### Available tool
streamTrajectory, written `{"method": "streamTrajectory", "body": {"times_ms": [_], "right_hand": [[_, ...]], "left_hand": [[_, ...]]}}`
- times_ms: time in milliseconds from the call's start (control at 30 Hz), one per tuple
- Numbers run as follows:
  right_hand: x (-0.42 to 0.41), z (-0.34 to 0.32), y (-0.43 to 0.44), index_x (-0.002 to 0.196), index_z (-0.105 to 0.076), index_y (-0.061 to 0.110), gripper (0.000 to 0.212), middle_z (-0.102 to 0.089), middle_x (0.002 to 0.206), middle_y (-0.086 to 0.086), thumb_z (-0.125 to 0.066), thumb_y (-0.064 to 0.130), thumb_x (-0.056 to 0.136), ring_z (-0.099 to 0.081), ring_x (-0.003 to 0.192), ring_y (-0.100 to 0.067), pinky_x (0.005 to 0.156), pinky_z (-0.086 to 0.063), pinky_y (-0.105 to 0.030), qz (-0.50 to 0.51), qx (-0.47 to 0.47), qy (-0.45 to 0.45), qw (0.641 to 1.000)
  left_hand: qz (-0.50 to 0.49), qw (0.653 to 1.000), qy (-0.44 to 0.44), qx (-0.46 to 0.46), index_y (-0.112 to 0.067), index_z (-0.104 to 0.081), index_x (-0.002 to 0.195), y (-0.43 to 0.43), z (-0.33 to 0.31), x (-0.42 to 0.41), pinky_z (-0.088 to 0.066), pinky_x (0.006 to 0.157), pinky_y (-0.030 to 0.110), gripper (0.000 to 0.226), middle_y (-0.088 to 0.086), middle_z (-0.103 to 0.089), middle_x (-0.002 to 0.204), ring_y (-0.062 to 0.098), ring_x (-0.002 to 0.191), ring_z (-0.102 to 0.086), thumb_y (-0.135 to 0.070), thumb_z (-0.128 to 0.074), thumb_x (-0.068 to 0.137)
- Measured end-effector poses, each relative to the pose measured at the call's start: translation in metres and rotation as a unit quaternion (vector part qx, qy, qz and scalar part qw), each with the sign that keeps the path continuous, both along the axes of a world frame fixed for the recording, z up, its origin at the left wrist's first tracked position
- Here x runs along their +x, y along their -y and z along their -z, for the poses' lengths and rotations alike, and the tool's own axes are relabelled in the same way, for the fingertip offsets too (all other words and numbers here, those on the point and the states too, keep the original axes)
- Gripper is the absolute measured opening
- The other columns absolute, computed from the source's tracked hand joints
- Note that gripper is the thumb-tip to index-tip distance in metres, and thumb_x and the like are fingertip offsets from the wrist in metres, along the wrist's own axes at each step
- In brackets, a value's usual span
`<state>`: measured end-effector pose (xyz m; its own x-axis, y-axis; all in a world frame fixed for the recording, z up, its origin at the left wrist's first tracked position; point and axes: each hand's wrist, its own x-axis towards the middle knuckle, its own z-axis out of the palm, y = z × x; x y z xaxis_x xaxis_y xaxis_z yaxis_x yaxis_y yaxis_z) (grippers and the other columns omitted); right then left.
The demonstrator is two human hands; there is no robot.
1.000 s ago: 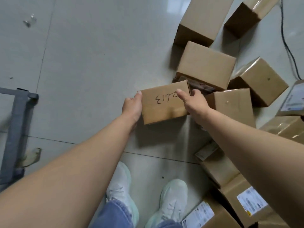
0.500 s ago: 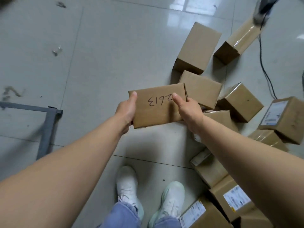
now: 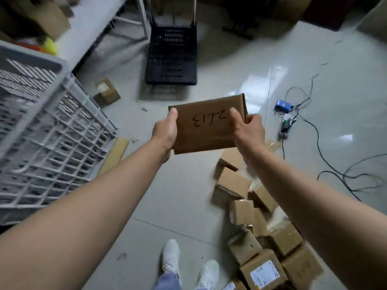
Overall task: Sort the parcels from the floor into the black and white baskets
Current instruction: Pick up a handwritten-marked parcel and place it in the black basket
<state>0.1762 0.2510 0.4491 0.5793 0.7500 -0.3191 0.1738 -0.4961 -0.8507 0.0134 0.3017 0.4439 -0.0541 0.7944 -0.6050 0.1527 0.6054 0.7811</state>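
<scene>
Pale, glossy floor (image 3: 178, 195) filled most of the frame, with a pile of parcels (image 3: 240, 212) at lower right. One brown parcel (image 3: 207, 126), marked with handwriting, was held up at the centre of the frame, clear of the floor. The left hand (image 3: 165, 132) gripped its left end, thumb on the top face. The right hand (image 3: 247, 128) gripped the right end, thumb on top and fingers curled round the edge. The parcel's long axis ran left to right across the frame, from one hand to the other.

The black basket (image 3: 170, 59) stood straight above the parcel in the frame, well apart from it. The white basket (image 3: 69, 130) filled the left side, just beside the left forearm and seemingly nearer than the black one. Which basket this parcel belonged in could not be told from its marking.
</scene>
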Motion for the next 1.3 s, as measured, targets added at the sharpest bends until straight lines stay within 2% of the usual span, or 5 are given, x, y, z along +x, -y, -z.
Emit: {"method": "streamTrajectory", "body": {"times_ms": [300, 567, 933, 1100, 1300], "right_hand": [[-0.073, -0.175, -0.007, 0.113, -0.046, 0.013, 0.046, -0.054, 0.088, 0.006, -0.050, 0.053, 0.090, -0.056, 0.092, -0.018, 0.085, -0.050, -0.038, -0.010, 0.097, -0.022, 0.995], [-0.153, -0.257, -0.019, 0.120, -0.045, 0.005, 0.054, -0.054, 0.103, -0.006, -0.048, 0.051, 0.092, -0.053, 0.096, -0.021, 0.090, -0.047, -0.041, -0.072, 0.152, -0.032, 0.985], [-0.280, -0.293, -0.042, 0.105, -0.046, 0.012, 0.036, -0.054, 0.082, 0.004, -0.046, 0.047, 0.095, -0.054, 0.078, -0.012, 0.068, -0.043, -0.027, -0.317, 0.167, -0.070, 0.931], [-0.346, -0.291, -0.031, 0.114, -0.050, 0.005, 0.047, -0.062, 0.110, -0.014, -0.044, 0.047, 0.094, -0.058, 0.105, -0.030, 0.095, -0.046, -0.044, -0.418, 0.139, -0.068, 0.895], [-0.442, -0.276, -0.003, 0.113, -0.055, 0.002, 0.047, -0.058, 0.097, -0.009, -0.044, 0.044, 0.095, -0.055, 0.088, -0.023, 0.074, -0.040, -0.029, -0.523, 0.130, -0.027, 0.842]], "left_hand": [[-0.027, 0.987, -0.051, 0.152, -0.012, -0.057, 0.080, 0.003, -0.186, -0.071, -0.047, 0.094, 0.047, 0.043, 0.019, -0.064, 0.106, 0.033, 0.101, -0.060, -0.044, -0.034, 0.097], [-0.077, 0.966, -0.072, 0.235, -0.009, -0.060, 0.098, 0.021, -0.279, -0.157, -0.048, 0.095, 0.051, 0.047, 0.021, -0.065, 0.109, 0.035, 0.103, -0.061, -0.048, -0.033, 0.097], [-0.301, 0.912, -0.129, 0.247, -0.014, -0.061, 0.085, 0.085, -0.308, -0.272, -0.044, 0.097, 0.035, 0.038, 0.010, -0.063, 0.107, 0.025, 0.101, -0.058, -0.041, -0.038, 0.099], [-0.388, 0.885, -0.134, 0.220, -0.007, -0.058, 0.121, 0.135, -0.298, -0.317, -0.038, 0.106, 0.041, 0.046, 0.011, -0.057, 0.130, 0.026, 0.119, -0.052, -0.041, -0.037, 0.099], [-0.484, 0.844, -0.163, 0.166, -0.016, -0.051, 0.133, 0.195, -0.276, -0.388, -0.032, 0.096, 0.027, 0.051, 0.002, -0.048, 0.141, 0.014, 0.118, -0.046, -0.049, -0.035, 0.098]]}}
